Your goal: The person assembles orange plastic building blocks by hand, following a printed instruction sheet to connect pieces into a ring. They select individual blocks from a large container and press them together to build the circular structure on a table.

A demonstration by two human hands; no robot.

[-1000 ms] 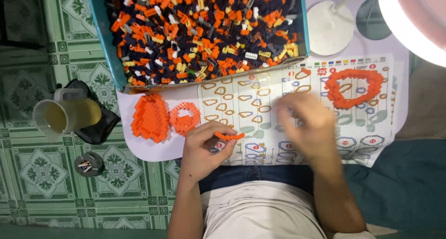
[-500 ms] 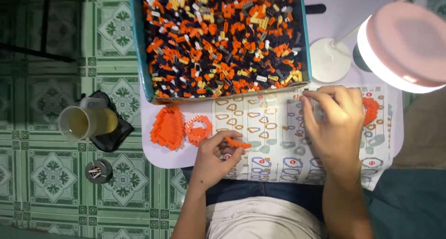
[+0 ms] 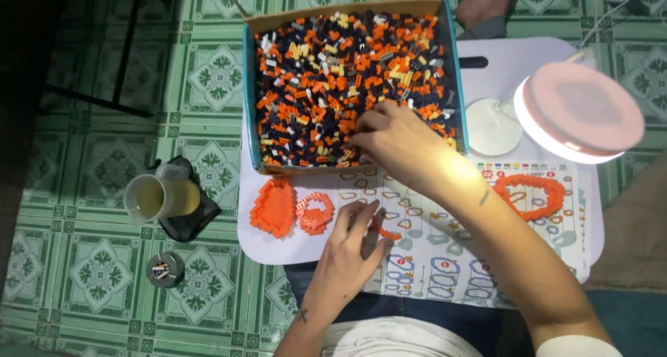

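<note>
Bricks: I see small orange, black, yellow and grey bricks point(image 3: 313, 86) heaped in the cardboard box point(image 3: 248, 93) at the surface's far edge.
Right hand point(image 3: 396, 138): reaches in, fingers curled; what it grips I cannot tell.
Left hand point(image 3: 351, 249): pinches an orange strip point(image 3: 384, 230) on the instruction sheet point(image 3: 445, 260).
Advice: I'd pick one brick cleanly, keeping the strip steady.

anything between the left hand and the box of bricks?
Head view: only the printed sheet lies between the left hand and the box; the right hand reaches into the box.
</note>
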